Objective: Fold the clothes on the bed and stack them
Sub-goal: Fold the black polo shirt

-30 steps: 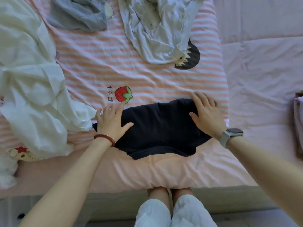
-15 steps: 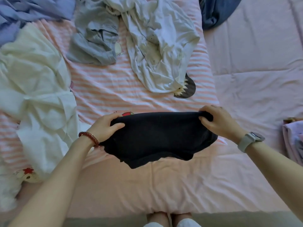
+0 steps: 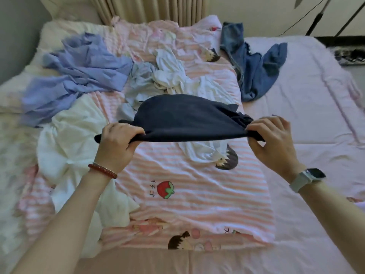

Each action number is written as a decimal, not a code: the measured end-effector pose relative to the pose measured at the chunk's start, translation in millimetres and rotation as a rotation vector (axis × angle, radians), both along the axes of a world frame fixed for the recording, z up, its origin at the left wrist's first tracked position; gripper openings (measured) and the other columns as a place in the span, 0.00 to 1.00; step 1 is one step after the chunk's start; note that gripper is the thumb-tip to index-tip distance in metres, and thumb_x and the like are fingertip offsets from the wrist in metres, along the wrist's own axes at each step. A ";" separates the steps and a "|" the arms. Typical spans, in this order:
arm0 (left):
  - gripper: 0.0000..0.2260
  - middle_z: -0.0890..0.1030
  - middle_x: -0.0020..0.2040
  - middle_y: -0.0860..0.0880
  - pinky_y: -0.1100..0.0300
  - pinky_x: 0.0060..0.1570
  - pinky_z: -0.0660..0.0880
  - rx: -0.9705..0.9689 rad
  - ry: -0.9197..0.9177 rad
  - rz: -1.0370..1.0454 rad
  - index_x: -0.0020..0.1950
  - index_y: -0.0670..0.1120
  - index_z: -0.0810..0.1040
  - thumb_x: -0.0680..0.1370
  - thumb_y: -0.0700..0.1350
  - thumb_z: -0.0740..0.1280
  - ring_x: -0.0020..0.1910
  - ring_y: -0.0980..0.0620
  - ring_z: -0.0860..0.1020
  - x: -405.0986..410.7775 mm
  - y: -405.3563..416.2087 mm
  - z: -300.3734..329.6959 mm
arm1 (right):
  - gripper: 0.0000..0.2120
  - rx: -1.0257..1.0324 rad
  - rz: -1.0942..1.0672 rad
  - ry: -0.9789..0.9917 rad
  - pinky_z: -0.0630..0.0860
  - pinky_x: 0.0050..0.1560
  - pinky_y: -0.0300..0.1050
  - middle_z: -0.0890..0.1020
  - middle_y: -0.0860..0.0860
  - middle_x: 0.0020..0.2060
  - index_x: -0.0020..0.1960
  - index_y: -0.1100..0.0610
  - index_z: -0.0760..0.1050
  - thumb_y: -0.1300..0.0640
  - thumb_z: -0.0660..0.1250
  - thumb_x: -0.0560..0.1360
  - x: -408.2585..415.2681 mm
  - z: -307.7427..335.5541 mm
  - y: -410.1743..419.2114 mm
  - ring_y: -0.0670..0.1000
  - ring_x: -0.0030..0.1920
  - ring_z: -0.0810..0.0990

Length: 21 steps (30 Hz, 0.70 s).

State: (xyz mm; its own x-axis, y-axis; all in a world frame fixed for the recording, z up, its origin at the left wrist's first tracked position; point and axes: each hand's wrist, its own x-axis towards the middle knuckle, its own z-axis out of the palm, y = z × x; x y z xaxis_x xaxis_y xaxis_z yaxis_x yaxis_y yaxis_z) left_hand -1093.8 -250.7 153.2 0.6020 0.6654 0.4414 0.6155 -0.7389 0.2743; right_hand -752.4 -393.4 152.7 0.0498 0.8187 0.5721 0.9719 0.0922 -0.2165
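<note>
I've got the folded dark navy garment (image 3: 185, 119) lifted off the bed, stretched flat between both hands above the pink striped sheet (image 3: 197, 186). My left hand (image 3: 116, 147) grips its left edge, fingers curled over the fabric; my right hand (image 3: 274, 143) pinches the right edge. Beyond it lie the unfolded clothes: a lavender shirt (image 3: 79, 74) far left, a white garment (image 3: 69, 139) just below it, crumpled white pieces (image 3: 169, 74) in the middle, denim (image 3: 254, 68) far right.
</note>
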 end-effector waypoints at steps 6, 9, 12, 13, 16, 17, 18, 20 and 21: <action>0.14 0.82 0.45 0.51 0.44 0.62 0.63 -0.261 0.459 0.059 0.46 0.49 0.79 0.64 0.35 0.73 0.55 0.50 0.71 -30.4 -87.4 -132.6 | 0.10 -0.458 -0.028 -0.088 0.65 0.59 0.58 0.82 0.50 0.47 0.48 0.54 0.79 0.60 0.71 0.67 -35.4 -124.6 -81.4 0.53 0.54 0.74; 0.10 0.76 0.62 0.54 0.41 0.70 0.49 -0.612 0.689 0.185 0.57 0.51 0.79 0.76 0.45 0.66 0.69 0.52 0.64 -34.2 -119.0 -165.0 | 0.22 -0.763 -0.075 0.074 0.74 0.53 0.62 0.82 0.51 0.49 0.53 0.54 0.80 0.65 0.77 0.61 -49.0 -169.8 -119.6 0.57 0.52 0.80; 0.12 0.76 0.62 0.46 0.44 0.68 0.58 -0.665 0.407 0.418 0.58 0.46 0.78 0.76 0.43 0.65 0.64 0.45 0.70 -35.9 -128.4 -180.6 | 0.17 -0.726 -0.224 0.319 0.73 0.54 0.56 0.80 0.57 0.53 0.59 0.61 0.77 0.69 0.68 0.70 -47.3 -177.5 -127.9 0.61 0.53 0.77; 0.12 0.75 0.61 0.43 0.45 0.64 0.63 -0.667 0.273 0.582 0.59 0.43 0.78 0.75 0.42 0.66 0.62 0.42 0.71 -34.0 -129.4 -180.4 | 0.16 -0.693 -0.285 0.416 0.71 0.55 0.51 0.78 0.58 0.54 0.60 0.63 0.75 0.69 0.65 0.73 -45.5 -176.5 -125.3 0.60 0.55 0.76; 0.17 0.71 0.63 0.36 0.45 0.61 0.66 -0.768 -0.096 1.062 0.62 0.37 0.72 0.75 0.41 0.67 0.63 0.37 0.68 -24.2 -130.5 -175.3 | 0.17 -0.585 -0.530 0.835 0.66 0.54 0.41 0.74 0.55 0.58 0.66 0.63 0.68 0.62 0.61 0.78 -38.0 -167.5 -102.1 0.53 0.55 0.72; 0.18 0.72 0.62 0.34 0.44 0.60 0.67 -0.798 -0.162 1.159 0.62 0.35 0.71 0.75 0.41 0.67 0.63 0.36 0.68 -22.3 -127.9 -175.9 | 0.20 -0.569 -0.601 0.969 0.66 0.54 0.42 0.72 0.53 0.58 0.69 0.62 0.64 0.59 0.61 0.78 -35.3 -164.5 -91.3 0.51 0.55 0.71; 0.18 0.73 0.59 0.33 0.44 0.58 0.68 -0.819 -0.205 1.217 0.59 0.33 0.72 0.74 0.41 0.68 0.61 0.35 0.70 -21.2 -123.3 -178.1 | 0.23 -0.559 -0.661 1.093 0.67 0.55 0.43 0.70 0.51 0.57 0.71 0.61 0.61 0.57 0.61 0.78 -32.9 -161.9 -80.2 0.50 0.56 0.71; 0.18 0.77 0.54 0.32 0.45 0.55 0.72 -0.878 -0.291 1.272 0.55 0.31 0.73 0.74 0.43 0.69 0.55 0.34 0.75 -21.1 -110.7 -184.9 | 0.25 -0.540 -0.759 1.296 0.68 0.56 0.46 0.69 0.51 0.54 0.71 0.63 0.59 0.55 0.62 0.78 -27.0 -161.4 -61.2 0.50 0.54 0.70; 0.20 0.77 0.54 0.34 0.46 0.55 0.73 -0.923 -0.355 1.304 0.56 0.31 0.73 0.73 0.45 0.70 0.54 0.35 0.76 -20.6 -104.1 -187.4 | 0.21 -0.534 -0.790 1.357 0.70 0.52 0.47 0.69 0.51 0.50 0.65 0.65 0.63 0.55 0.62 0.77 -24.6 -163.3 -53.5 0.51 0.51 0.69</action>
State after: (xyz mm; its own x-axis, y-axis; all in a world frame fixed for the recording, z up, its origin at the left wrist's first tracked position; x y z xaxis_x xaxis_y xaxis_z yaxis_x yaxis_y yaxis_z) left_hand -1114.5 -354.9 -34.2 -0.5847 0.7140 -0.3851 0.4685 0.6848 0.5582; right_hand -777.0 -446.9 -10.6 0.7170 0.4272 -0.5508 -0.1713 -0.6580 -0.7333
